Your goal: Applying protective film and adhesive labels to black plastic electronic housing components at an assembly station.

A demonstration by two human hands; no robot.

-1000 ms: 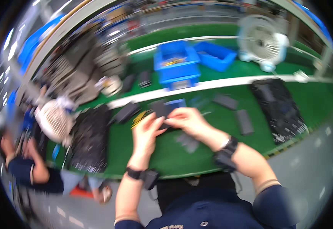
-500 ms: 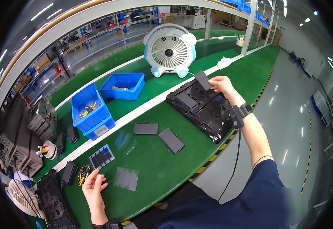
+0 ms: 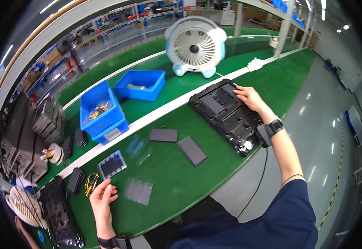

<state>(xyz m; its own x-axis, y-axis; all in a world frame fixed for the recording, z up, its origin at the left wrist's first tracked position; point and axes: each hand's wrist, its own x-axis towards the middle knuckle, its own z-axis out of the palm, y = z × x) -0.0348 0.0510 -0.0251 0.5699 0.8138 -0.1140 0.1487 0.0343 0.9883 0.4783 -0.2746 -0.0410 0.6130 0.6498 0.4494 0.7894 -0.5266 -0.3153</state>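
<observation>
My right hand [image 3: 248, 98] reaches into the far end of a black plastic tray [image 3: 241, 118] with moulded recesses. Its fingers grip the edge of a flat black rectangular block [image 3: 229, 89], which lies low in the tray and is partly hidden by the fingers. A similar block [image 3: 213, 104] rests beside it in the tray. Over the near left of the green table hovers my left hand [image 3: 102, 201], fingers loosely bent and apart, with nothing visible in them. Close to it lie a bundle of yellow and black wires [image 3: 91, 182] and a clear sheet with rectangular strips [image 3: 139, 191].
Two more black blocks, one [image 3: 163, 135] left of the other [image 3: 192, 151], lie mid-table. Blue bins [image 3: 104, 112] [image 3: 141, 85] and a white fan [image 3: 195, 47] stand farther back. At left are a second black tray [image 3: 60, 213] and another person's arm [image 3: 26, 233].
My right hand has lowered the black block from above the tray down into it. My left hand has stayed nearly in place. The whole view has shifted slightly.
</observation>
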